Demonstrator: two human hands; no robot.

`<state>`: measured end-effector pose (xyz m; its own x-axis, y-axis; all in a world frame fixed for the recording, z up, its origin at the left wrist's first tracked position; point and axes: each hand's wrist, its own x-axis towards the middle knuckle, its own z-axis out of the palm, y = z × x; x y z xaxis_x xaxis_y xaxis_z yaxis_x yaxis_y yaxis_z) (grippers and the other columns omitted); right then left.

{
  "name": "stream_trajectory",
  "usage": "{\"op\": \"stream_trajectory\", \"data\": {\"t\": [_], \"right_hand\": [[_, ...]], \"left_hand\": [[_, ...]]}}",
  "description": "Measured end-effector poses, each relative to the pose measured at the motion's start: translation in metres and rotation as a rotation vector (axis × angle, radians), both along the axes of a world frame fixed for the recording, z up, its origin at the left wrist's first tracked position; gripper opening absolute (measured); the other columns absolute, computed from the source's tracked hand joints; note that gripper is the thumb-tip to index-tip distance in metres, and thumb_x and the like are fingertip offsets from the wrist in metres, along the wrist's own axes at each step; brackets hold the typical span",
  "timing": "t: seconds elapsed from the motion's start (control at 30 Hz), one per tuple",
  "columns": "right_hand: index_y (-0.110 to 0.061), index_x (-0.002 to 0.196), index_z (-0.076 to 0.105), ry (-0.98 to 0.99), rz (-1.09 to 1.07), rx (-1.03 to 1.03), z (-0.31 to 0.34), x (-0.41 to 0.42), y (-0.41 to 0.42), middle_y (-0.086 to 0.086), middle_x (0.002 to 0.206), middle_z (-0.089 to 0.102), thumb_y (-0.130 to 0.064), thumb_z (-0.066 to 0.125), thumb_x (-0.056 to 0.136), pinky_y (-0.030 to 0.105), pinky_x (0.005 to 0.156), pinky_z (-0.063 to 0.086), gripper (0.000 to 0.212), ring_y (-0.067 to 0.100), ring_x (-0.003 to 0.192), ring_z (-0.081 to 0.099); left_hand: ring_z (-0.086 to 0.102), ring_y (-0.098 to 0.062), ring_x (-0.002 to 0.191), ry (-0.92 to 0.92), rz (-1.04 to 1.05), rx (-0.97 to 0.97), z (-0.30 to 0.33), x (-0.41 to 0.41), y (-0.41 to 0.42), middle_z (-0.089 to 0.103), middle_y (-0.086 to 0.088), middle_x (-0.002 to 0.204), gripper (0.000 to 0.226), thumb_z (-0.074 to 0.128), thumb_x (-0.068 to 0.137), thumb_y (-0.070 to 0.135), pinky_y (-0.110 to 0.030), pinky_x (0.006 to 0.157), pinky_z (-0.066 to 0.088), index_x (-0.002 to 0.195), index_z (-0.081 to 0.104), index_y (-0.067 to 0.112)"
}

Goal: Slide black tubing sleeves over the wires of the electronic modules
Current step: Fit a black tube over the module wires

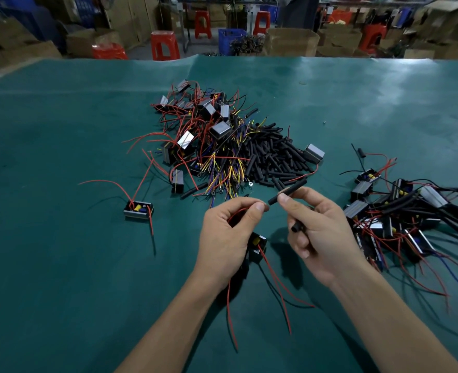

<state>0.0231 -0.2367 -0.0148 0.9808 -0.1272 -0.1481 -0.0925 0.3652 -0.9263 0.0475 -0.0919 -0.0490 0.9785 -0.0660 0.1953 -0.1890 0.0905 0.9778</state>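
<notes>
Threading step: left hand (226, 232) pinches a red wire (237, 212) tip between thumb and forefinger, its module (257, 244) hanging just below the palm, above the near worktop (61, 265). Right hand (319, 232) fingers pinch a black sleeve (288, 192), its open end just right of the wire tip, with a second sleeve (295, 227) tucked in the palm. Next likely needs tip lined up with the bore, then pushed in.

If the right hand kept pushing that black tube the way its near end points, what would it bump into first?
Probably the left hand's pinched fingertips, where the red wire end sits; the black tube in the right hand almost touches them, though depth is unclear.
</notes>
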Motion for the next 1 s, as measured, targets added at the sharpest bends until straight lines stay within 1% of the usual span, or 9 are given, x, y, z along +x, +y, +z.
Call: {"op": "stream_trajectory", "data": {"t": [0.1,0.27,0.43,0.6,0.7,0.8,0.87,0.93,1.0], "right_hand": [[-0.023,0.081,0.069,0.026,0.005,0.023,0.000,-0.001,0.004,0.001,0.053,0.047,-0.024,0.075,0.077,0.014,0.030,0.023,0.007,0.007,0.030,0.031],[-0.023,0.079,0.069,0.066,0.011,0.095,-0.002,-0.001,0.007,0.000,0.053,0.046,-0.024,0.077,0.075,0.014,0.029,0.022,0.009,0.005,0.031,0.031],[-0.025,0.074,0.070,0.083,0.028,0.141,-0.003,0.000,0.009,0.000,0.052,0.046,-0.023,0.076,0.075,0.015,0.028,0.023,0.006,0.004,0.030,0.032],[-0.019,0.083,0.068,0.093,0.016,0.229,-0.005,0.000,0.012,0.000,0.050,0.044,-0.019,0.075,0.077,0.015,0.028,0.023,0.009,0.004,0.030,0.032],[-0.019,0.088,0.066,0.082,-0.004,0.223,-0.007,-0.001,0.017,-0.002,0.048,0.045,-0.021,0.075,0.077,0.015,0.028,0.022,0.014,0.004,0.030,0.032],[-0.020,0.090,0.066,0.046,-0.042,0.174,-0.008,-0.004,0.025,0.000,0.051,0.047,-0.023,0.075,0.079,0.015,0.029,0.023,0.015,0.005,0.031,0.033],[-0.017,0.093,0.067,0.005,-0.093,0.113,-0.007,-0.005,0.028,0.002,0.053,0.049,-0.020,0.075,0.084,0.015,0.030,0.024,0.012,0.007,0.031,0.034],[-0.016,0.092,0.066,-0.005,-0.142,0.072,-0.008,-0.004,0.028,0.001,0.054,0.052,-0.016,0.073,0.088,0.015,0.030,0.024,0.008,0.008,0.031,0.034],[-0.016,0.092,0.065,0.021,-0.148,0.092,-0.008,-0.004,0.028,0.002,0.054,0.050,-0.015,0.072,0.090,0.015,0.030,0.023,0.007,0.007,0.031,0.033]], "left_hand": [[0.054,0.007,0.061,-0.009,0.027,0.000,0.000,0.000,0.000,0.067,0.018,0.068,0.012,0.069,0.095,0.013,-0.008,0.061,0.041,0.086,0.078,0.014],[0.054,0.001,0.064,-0.046,0.061,0.042,-0.001,0.001,0.000,0.070,0.010,0.072,0.012,0.070,0.094,0.015,-0.011,0.063,0.042,0.085,0.078,0.017],[0.051,0.001,0.061,-0.054,0.076,0.066,-0.002,0.001,0.000,0.066,0.013,0.068,0.013,0.069,0.095,0.017,-0.013,0.061,0.041,0.085,0.077,0.019],[0.046,0.003,0.056,-0.048,0.063,0.080,0.000,0.000,0.000,0.059,0.019,0.061,0.013,0.067,0.096,0.017,-0.011,0.058,0.038,0.088,0.076,0.018],[0.047,0.004,0.055,-0.046,0.075,0.101,0.001,0.000,0.000,0.058,0.021,0.058,0.013,0.065,0.098,0.016,-0.009,0.058,0.037,0.090,0.077,0.015],[0.040,0.000,0.051,-0.037,0.095,0.115,0.000,0.000,0.000,0.049,0.016,0.052,0.017,0.063,0.099,0.018,-0.014,0.052,0.035,0.089,0.077,0.018],[0.037,-0.002,0.050,-0.042,0.085,0.143,0.000,-0.001,0.000,0.046,0.015,0.051,0.018,0.062,0.100,0.018,-0.017,0.050,0.033,0.088,0.076,0.016],[0.039,0.000,0.049,-0.043,0.072,0.166,0.001,-0.002,-0.001,0.048,0.017,0.050,0.019,0.061,0.100,0.015,-0.016,0.051,0.034,0.088,0.076,0.014],[0.040,0.000,0.049,-0.039,0.067,0.173,0.001,-0.002,-0.001,0.050,0.017,0.051,0.019,0.061,0.099,0.013,-0.016,0.051,0.035,0.086,0.075,0.013]]}}
